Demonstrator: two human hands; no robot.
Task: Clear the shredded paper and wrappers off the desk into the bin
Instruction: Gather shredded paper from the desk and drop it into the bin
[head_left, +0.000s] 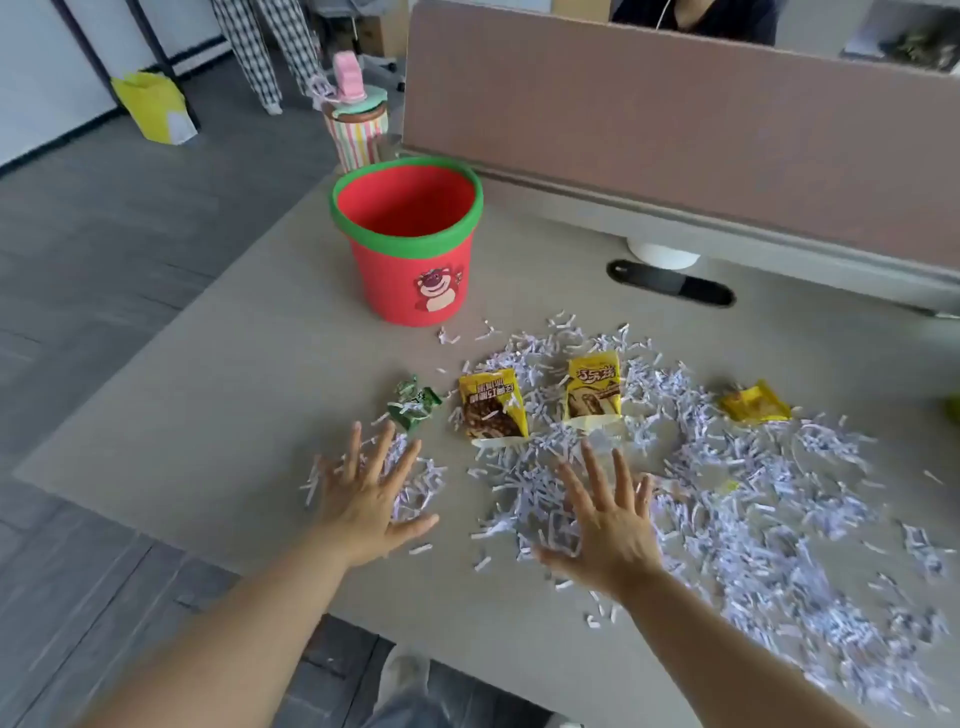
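White shredded paper (769, 525) lies scattered over the right and middle of the beige desk (249, 415). Among it lie a crumpled green wrapper (415, 404), two yellow snack wrappers (492, 404) (593, 385) and a third yellow wrapper (756, 402) farther right. A red bin with a green rim (410, 244) stands upright behind them, its inside bare. My left hand (366, 493) is spread flat over a small patch of shreds. My right hand (610, 525) is spread over the near edge of the main pile. Neither holds anything.
A striped cup with a pink lid (358, 130) stands at the desk's far corner behind the bin. A brown partition (675, 119) runs along the back with a black cable slot (670, 283) before it. A yellow bag (153, 106) sits on the floor.
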